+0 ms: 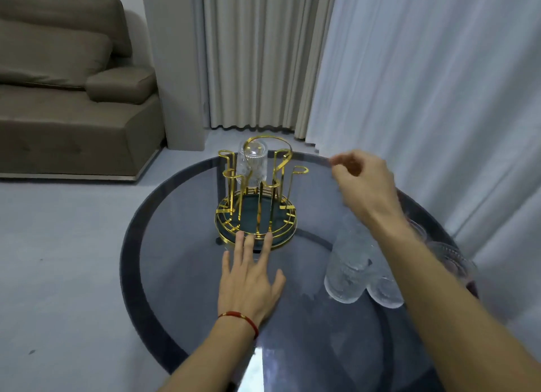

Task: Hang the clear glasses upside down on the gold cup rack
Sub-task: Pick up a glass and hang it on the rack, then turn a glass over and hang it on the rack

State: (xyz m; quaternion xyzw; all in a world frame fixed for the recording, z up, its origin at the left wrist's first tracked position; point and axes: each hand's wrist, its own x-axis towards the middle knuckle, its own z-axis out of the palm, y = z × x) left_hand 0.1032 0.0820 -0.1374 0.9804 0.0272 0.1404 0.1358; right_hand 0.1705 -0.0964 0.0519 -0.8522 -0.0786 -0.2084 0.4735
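— Where do things stand?

— One clear ribbed glass (253, 164) hangs upside down on a far prong of the gold wire cup rack (257, 195), which sits on the round dark glass worktop (175, 274). The other clear textured glasses (355, 270) wait on the right side of the worktop, near the person.

— And the hands?

— The left hand (251, 277) lies flat with fingers spread, its tips touching the near rim of the rack's base. Its grip is open, holding nothing. The right hand (361, 181) hovers right of the rack, fingers loosely curled, empty as well.

— What makes the next hanging go well?

— I'd say keep that left hand steadying the base, take a glass around its body, turn it mouth down, and lower it straight over a free prong on the right side. Ease off slowly; a wire rack looks liable to tip.
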